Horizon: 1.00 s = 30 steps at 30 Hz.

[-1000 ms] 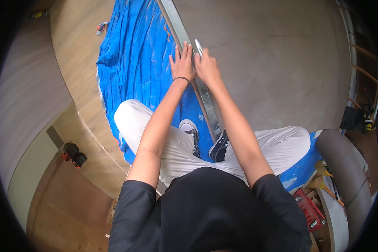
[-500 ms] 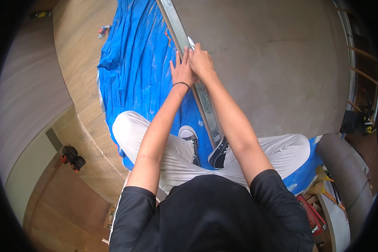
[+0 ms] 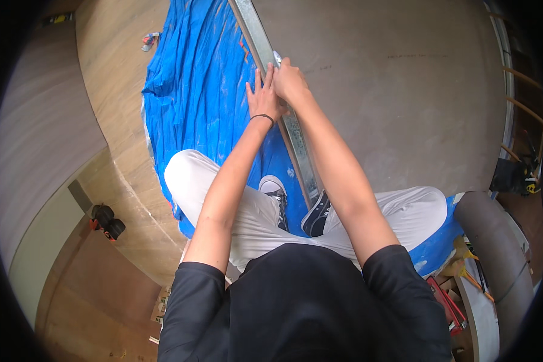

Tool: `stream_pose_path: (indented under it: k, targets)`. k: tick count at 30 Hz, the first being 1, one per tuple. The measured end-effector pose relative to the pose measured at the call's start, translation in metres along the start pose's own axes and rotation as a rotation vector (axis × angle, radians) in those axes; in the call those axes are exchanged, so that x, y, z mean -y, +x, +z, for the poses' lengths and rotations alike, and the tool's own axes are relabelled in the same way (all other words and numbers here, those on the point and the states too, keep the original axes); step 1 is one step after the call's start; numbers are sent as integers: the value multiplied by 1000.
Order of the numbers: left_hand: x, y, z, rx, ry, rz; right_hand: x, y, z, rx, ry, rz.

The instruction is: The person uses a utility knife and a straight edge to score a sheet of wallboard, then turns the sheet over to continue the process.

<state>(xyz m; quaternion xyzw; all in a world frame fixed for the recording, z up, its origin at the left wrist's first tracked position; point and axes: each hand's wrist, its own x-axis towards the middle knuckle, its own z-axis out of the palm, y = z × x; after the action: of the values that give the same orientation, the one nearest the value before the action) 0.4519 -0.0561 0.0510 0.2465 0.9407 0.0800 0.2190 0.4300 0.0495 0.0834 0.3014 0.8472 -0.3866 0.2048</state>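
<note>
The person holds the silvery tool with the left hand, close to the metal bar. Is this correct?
Not quite: the right hand, not the left hand, holds the silvery tool, close to the metal bar, as the head view shows.

The right fingers [image 3: 281, 78] hide part of the pale tool [image 3: 277, 57].

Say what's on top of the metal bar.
The left hand, fingers spread, lies partly over the metal bar. The right hand, gripping a silvery tool, is at the bar's right edge. The stretch the hands cover can't be seen.
</note>
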Motion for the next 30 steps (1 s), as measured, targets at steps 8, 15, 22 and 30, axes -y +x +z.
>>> stream_pose_path:
  k: [8,15,22,30]
  targets:
    - [-4,-5,-10,39,-5,-41,-82,-111,22,80,-59,38]
    - [-10,-1,-15,81,28,-49,-113,-163,28,99,-94,74]
    - [-9,1,-14,90,54,-90,-143,-205,17,140,-109,98]
    - [-12,2,-8,60,37,-81,-44,-39,-16,-39,34,-102]
